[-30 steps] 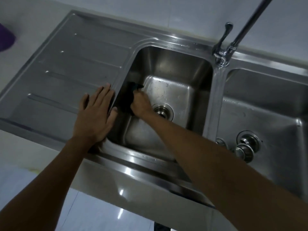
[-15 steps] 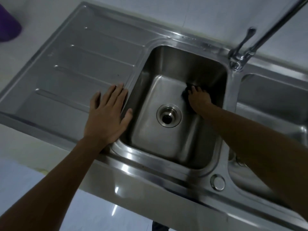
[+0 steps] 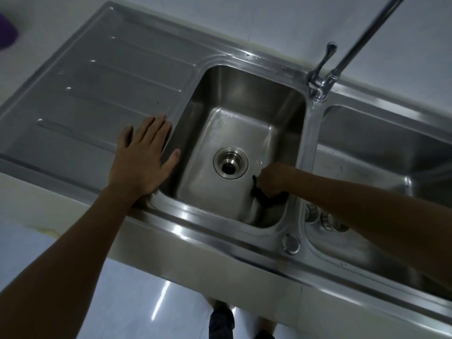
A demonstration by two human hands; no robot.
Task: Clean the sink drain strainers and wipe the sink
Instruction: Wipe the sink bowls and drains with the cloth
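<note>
A steel double sink fills the view. In the left basin (image 3: 234, 123), my right hand (image 3: 272, 178) grips a dark cloth (image 3: 263, 198) and presses it on the basin floor at the near right corner, just right of the open round drain (image 3: 230, 162). My left hand (image 3: 144, 155) lies flat, fingers spread, on the rim at the basin's left edge. Two metal strainers (image 3: 322, 217) sit in the right basin (image 3: 381, 152), partly hidden by my right forearm.
The ribbed drainboard (image 3: 93, 89) stretches to the left. A tall tap (image 3: 325, 79) with a lever stands at the back between the basins. A round metal cap (image 3: 290, 243) sits on the front rim. A purple object (image 3: 6, 30) shows at the far left.
My right hand has swept the cloth from the left wall across the back of the basin to its near right corner. My left hand stays on the rim.
</note>
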